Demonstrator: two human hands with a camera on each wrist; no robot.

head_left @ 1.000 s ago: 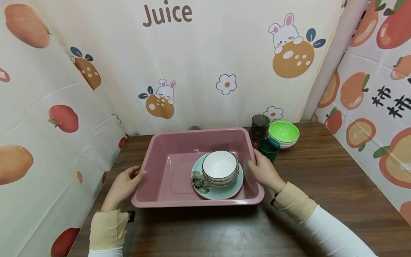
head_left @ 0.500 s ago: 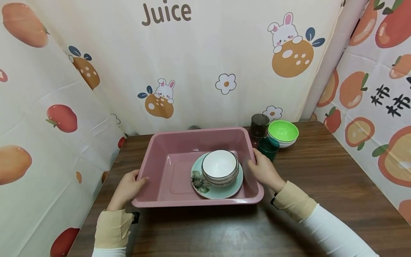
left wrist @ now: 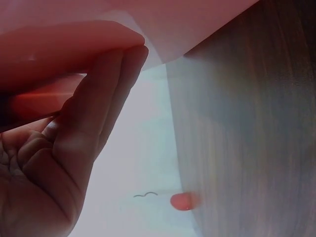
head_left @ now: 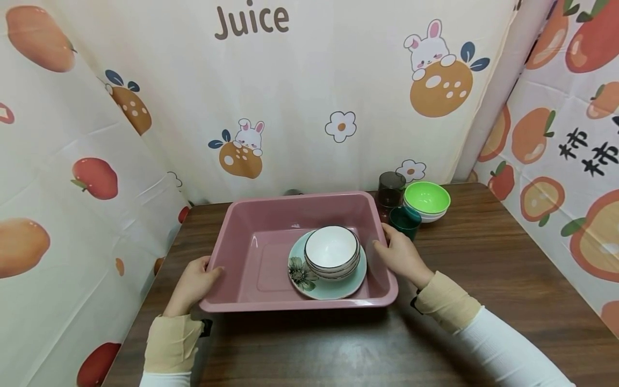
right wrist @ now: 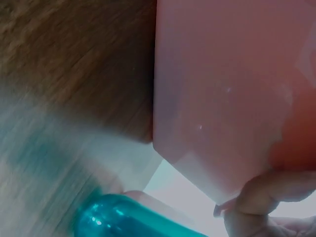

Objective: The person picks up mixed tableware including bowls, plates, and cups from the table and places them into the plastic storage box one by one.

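Observation:
A pink plastic basin (head_left: 275, 215) stands on the wooden table, a hand at each short side. Its left rim is gripped by my left hand (head_left: 193, 285), thumb over the inside and fingers under the outside. My right hand (head_left: 401, 258) holds the right rim in the same manner. Inside the basin, toward the right, lies a pale blue-green plate (head_left: 324, 293) with a dark flower, and a stack of white bowls (head_left: 332, 247) with dark rims sits on it. In the left wrist view, straight fingers (left wrist: 106, 94) press against the basin's outer wall (left wrist: 187, 24).
Just right of the basin stand a teal cup (head_left: 406, 221), a dark see-through cup (head_left: 390, 191), and a bright green bowl (head_left: 427, 198) nested in a white one. A printed curtain (head_left: 300, 97) hangs behind the wooden table (head_left: 488, 258).
My left hand has moved right from beside the basin and taken hold of its left rim. My right hand keeps its grip, and the basin stays in place.

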